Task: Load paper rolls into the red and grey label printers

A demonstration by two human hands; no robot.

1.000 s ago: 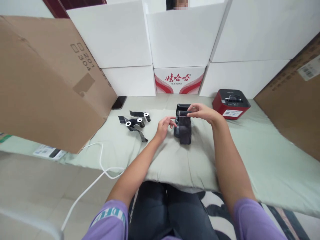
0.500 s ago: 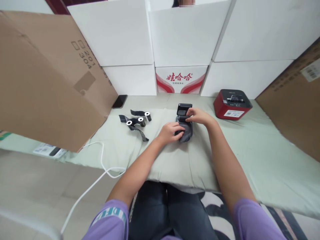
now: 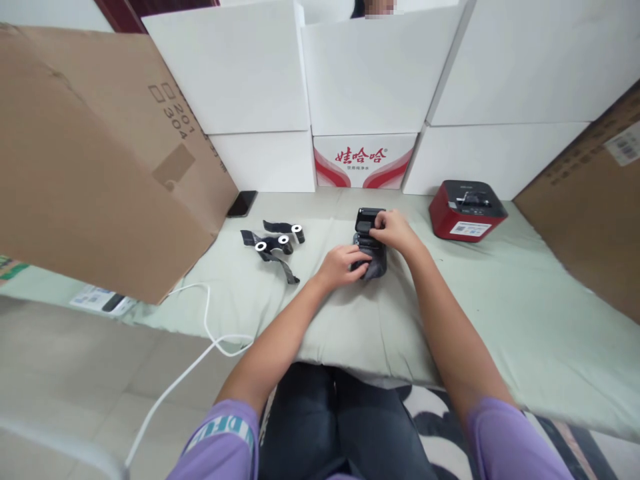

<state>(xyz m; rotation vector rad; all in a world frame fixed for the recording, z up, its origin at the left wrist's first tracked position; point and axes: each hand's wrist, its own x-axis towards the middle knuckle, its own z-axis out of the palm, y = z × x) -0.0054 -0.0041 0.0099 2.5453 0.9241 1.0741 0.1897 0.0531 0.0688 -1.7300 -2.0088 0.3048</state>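
A small black printer (image 3: 369,219) with its lid up sits on the pale green mat (image 3: 500,307) in front of me. My right hand (image 3: 391,230) is closed on a black ribbon roll at the printer's open bay. My left hand (image 3: 341,265) grips the printer's left side, where a loose dark strip of ribbon (image 3: 376,269) bunches at the front. How the roll sits inside the bay is hidden by my fingers.
Three black ribbon rolls with white cores (image 3: 277,241) lie to the left. A dark phone (image 3: 243,203) lies by a big brown carton (image 3: 95,160). A red printer (image 3: 467,209) stands at the right. White boxes (image 3: 365,73) wall the back. A white cable (image 3: 200,333) trails left.
The ribbon strip that hung long in front of the printer has been gathered in. My left hand moved onto the printer's side and my right hand lowered the roll to the open bay.
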